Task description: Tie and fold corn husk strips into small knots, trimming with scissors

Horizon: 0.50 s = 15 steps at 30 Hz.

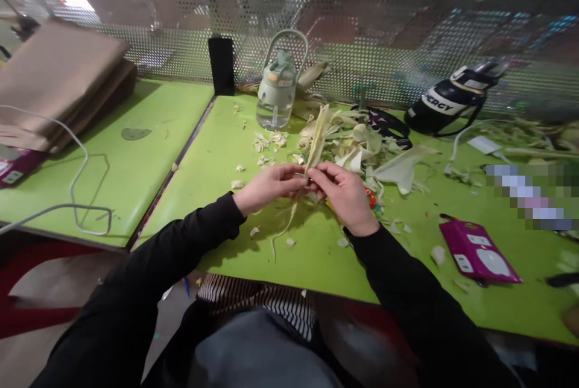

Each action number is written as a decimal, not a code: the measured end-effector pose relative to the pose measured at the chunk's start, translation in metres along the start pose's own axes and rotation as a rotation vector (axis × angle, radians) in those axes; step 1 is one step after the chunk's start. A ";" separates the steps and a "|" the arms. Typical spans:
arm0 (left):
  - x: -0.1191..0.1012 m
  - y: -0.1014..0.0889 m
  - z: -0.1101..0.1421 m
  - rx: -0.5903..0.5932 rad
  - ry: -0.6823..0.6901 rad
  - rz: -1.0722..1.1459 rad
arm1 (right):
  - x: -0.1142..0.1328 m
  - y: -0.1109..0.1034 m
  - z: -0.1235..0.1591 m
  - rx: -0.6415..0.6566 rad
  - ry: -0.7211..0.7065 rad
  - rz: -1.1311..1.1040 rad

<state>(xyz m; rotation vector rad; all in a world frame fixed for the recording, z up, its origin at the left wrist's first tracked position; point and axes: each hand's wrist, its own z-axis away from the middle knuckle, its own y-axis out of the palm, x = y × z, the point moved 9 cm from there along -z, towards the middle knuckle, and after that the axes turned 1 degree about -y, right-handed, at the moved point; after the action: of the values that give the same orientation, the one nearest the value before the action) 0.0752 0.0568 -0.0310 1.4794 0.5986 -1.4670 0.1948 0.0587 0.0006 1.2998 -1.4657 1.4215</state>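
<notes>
Both of my hands meet above the green table (217, 152), near its middle. Between them stands a pale yellow-green corn husk (319, 137), upright, with a thin strand (284, 232) trailing down toward the table. My left hand (274, 186) pinches the husk low down from the left. From the right, my right hand (348, 195) grips it with thumb and fingers. Just behind my hands lies a heap of torn husks (357, 140). A small red and yellow object (370, 197) shows partly beside my right hand; I cannot make out what it is.
A pale green water bottle (275, 89) and an upright black phone-like slab (221, 65) stand at the back. To the right are a tilted black bottle (443, 101) and a purple packet (478, 250). Folded brown paper (67, 74) and a white cable (84, 162) lie left, across a table seam.
</notes>
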 end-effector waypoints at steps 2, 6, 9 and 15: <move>0.005 0.000 0.000 -0.016 -0.017 -0.071 | -0.001 -0.007 0.002 -0.053 -0.021 0.022; 0.004 0.004 0.003 -0.021 -0.018 -0.086 | 0.003 -0.011 0.003 -0.114 -0.103 0.038; 0.004 0.005 0.005 -0.043 -0.036 -0.002 | -0.001 -0.006 0.002 -0.072 -0.076 -0.093; 0.004 0.001 0.004 -0.083 -0.005 0.016 | -0.009 -0.007 0.001 -0.098 -0.052 -0.144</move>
<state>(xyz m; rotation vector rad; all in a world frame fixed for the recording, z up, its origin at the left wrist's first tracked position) 0.0745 0.0520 -0.0338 1.4124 0.6364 -1.4167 0.2035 0.0599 -0.0063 1.3602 -1.4269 1.2170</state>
